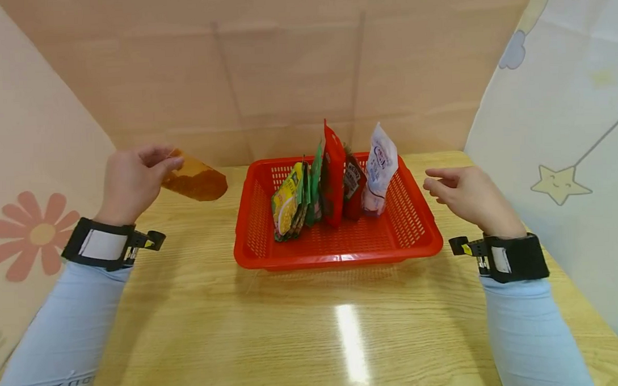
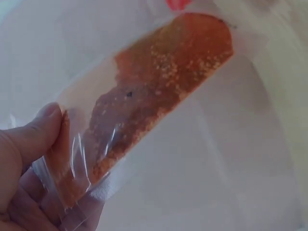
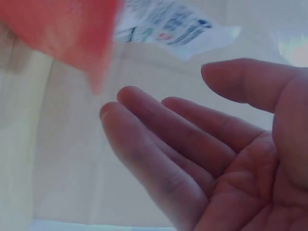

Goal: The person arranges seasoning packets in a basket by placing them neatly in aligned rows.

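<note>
My left hand (image 1: 137,179) pinches one end of a clear plastic packet of reddish-orange seasoning (image 1: 198,184), raised left of the red basket. In the left wrist view the packet (image 2: 159,72) slants up and away from the thumb, with coarse spice grains inside. To the right of the basket, my right hand (image 1: 464,196) hovers with relaxed fingers and nothing held. The right wrist view shows its fingers (image 3: 154,154) apart from the thumb, near a white pouch (image 3: 168,29).
A red plastic basket (image 1: 337,259) stands mid-table. Inside, several packages stand upright: a yellow packet (image 1: 287,208), a green packet (image 1: 316,184), a tall red bag (image 1: 334,175), a dark red Heinz pouch (image 1: 353,186) and a white pouch (image 1: 381,168). Papered walls enclose the wooden table (image 1: 273,342).
</note>
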Available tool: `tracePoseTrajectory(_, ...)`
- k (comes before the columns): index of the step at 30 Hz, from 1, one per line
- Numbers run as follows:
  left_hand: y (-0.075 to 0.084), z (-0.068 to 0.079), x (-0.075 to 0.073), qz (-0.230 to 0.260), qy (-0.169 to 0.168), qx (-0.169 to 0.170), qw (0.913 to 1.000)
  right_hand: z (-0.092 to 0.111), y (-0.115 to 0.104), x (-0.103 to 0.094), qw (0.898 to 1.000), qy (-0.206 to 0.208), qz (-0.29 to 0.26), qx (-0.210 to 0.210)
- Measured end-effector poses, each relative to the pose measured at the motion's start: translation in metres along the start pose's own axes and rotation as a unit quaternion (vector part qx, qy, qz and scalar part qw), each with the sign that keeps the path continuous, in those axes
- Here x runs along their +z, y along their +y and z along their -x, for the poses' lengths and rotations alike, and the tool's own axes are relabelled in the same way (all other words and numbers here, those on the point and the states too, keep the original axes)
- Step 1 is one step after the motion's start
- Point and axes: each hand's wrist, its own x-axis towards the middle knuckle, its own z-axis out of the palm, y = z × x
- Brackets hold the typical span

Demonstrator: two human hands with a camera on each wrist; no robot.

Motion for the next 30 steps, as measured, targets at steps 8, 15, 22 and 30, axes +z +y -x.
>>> tracePoseTrajectory(8,0.055,0.006,-0.009,-0.003,0.002,0.097,0.9953,0.018,-0.029,0.001,0.995,0.076,0.000,-0.060)
tracePoseTrajectory(15,0.092,0.011,-0.006,0.002,0.006,0.206,0.9786,0.030,-0.062,0.012,0.981,0.103,-0.026,-0.162)
tracePoseTrajectory(22,0.118,0.012,0.005,0.025,-0.020,0.304,0.9521,0.035,-0.087,0.039,0.969,0.068,-0.066,-0.229)
tracePoseTrajectory(30,0.151,0.017,0.021,0.072,-0.074,0.356,0.9288,0.039,-0.105,0.068,0.958,0.020,-0.132,-0.255)
